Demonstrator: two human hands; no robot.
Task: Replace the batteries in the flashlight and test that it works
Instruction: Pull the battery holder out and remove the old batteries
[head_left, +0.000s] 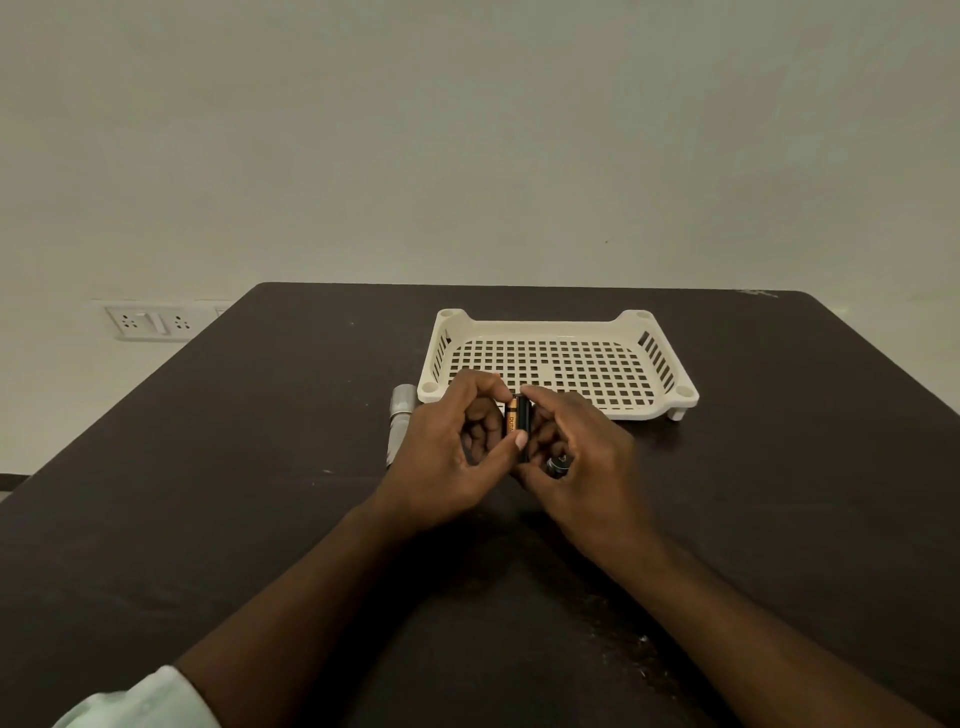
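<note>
Both hands meet over the middle of the dark table (260, 467). My left hand (441, 457) pinches a copper-and-black battery (511, 421) between thumb and fingers. It stands upright against a black battery holder (525, 428), which my right hand (587, 462) grips from the other side. A small dark round cap (557, 465) shows under my right hand's fingers. The silver flashlight body (399, 421) lies on the table just left of my left hand, partly hidden by it.
A white perforated plastic tray (660, 364) stands on short feet just behind the hands, with nothing in it. A wall socket plate (150, 322) sits on the wall at the far left, beyond the table's edge.
</note>
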